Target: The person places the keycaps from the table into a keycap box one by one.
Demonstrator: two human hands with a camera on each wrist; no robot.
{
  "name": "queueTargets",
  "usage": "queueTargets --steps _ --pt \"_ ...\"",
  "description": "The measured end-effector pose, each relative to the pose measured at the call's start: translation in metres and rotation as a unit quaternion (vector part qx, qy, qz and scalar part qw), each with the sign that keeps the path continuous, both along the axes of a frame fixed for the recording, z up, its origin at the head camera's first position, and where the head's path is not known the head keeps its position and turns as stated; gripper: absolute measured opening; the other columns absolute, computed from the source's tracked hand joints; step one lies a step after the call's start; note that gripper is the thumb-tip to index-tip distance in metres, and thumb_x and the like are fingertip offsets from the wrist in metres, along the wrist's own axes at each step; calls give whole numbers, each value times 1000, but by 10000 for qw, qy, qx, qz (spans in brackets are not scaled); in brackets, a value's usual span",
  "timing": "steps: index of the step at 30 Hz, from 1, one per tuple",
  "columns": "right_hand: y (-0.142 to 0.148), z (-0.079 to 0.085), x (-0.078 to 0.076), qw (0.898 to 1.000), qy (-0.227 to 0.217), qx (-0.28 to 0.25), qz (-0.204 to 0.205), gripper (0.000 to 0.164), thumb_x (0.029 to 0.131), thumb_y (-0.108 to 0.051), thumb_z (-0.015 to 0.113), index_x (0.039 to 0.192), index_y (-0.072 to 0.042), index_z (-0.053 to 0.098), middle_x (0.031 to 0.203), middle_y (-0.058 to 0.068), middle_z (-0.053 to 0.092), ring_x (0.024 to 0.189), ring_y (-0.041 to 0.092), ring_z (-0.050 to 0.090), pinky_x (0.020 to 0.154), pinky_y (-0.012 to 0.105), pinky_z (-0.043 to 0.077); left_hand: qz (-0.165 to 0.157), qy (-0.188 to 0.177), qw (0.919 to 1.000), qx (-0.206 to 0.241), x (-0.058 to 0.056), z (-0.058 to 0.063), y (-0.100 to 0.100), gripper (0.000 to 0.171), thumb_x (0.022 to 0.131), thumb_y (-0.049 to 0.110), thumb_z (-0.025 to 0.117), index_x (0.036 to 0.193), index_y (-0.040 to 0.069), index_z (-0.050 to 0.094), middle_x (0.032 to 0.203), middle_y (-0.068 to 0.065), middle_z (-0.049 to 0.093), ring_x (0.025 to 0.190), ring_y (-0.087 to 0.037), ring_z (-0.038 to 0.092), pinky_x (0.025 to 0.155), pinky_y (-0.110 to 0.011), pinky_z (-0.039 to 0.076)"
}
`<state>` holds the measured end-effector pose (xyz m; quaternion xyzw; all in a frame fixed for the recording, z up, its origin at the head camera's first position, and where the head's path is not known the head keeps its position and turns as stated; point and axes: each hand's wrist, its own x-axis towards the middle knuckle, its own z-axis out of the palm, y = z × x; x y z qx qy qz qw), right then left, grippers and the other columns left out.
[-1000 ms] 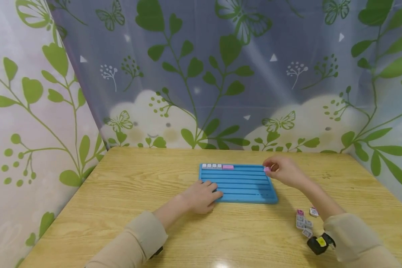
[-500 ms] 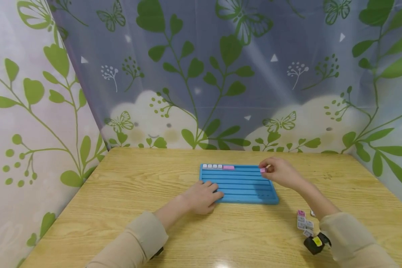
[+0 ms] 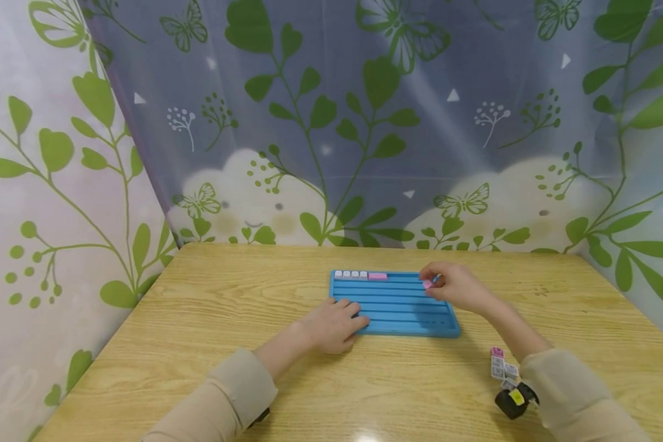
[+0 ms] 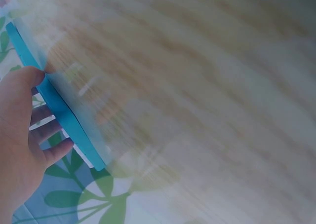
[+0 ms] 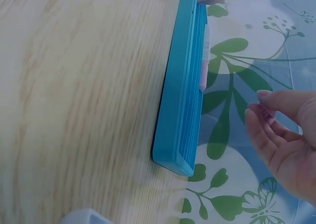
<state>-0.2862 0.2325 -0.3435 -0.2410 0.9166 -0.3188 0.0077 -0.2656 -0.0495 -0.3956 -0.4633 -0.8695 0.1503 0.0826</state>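
Note:
A blue ridged tray (image 3: 400,309) lies on the table. White keycaps (image 3: 350,275) and a long pink keycap (image 3: 377,277) sit in its top row at the left. My left hand (image 3: 331,325) holds the tray's near left corner; in the left wrist view its thumb lies against the tray's wall, with the other fingers partly hidden behind. Above the tray's far right part, my right hand (image 3: 457,287) pinches a small pink keycap (image 3: 428,285) between thumb and fingertips. The right wrist view shows this keycap mostly covered by the fingers.
Several loose keycaps (image 3: 498,368), white and pink, lie on the wooden table (image 3: 199,307) right of the tray, close to the right forearm and its black wrist camera (image 3: 511,402). A patterned curtain (image 3: 331,123) hangs behind the table.
My right hand has moved left with the pink keycap, from the tray's far right corner to over its upper right part. The left hand and tray have stayed in place.

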Motion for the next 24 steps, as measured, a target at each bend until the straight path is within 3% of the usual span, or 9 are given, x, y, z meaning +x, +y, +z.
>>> queueTargets --steps 6,13,20,24 --pt "-4 -2 -3 9988 417 223 118 19 82 3 64 101 5 64 101 18 61 86 28 61 70 35 52 -21 33 10000 8 0 -1 -1 34 96 33 45 127 22 52 109 0 53 99 -17 51 80 -33 43" --pt "-9 -3 -6 9995 139 267 -65 22 86 -2 61 107 6 62 99 16 63 82 24 62 66 33 51 8 -19 10000 -31 -1 -1 -1 35 97 33 44 129 23 50 111 0 52 100 -17 50 82 -34 43" --pt "-18 -5 -20 9971 441 613 74 23 88 -5 59 108 4 63 96 11 64 83 23 59 68 36 49 44 -76 9999 -68 -1 0 0 36 97 33 43 131 23 49 114 -1 52 103 -18 50 83 -35 43" --pt "-25 -3 -27 9975 342 625 27 24 87 -1 55 109 5 63 97 14 64 81 23 59 65 33 48 52 -104 9999 -54 -1 0 0 36 97 33 43 131 23 49 113 -1 52 102 -18 50 83 -35 43"
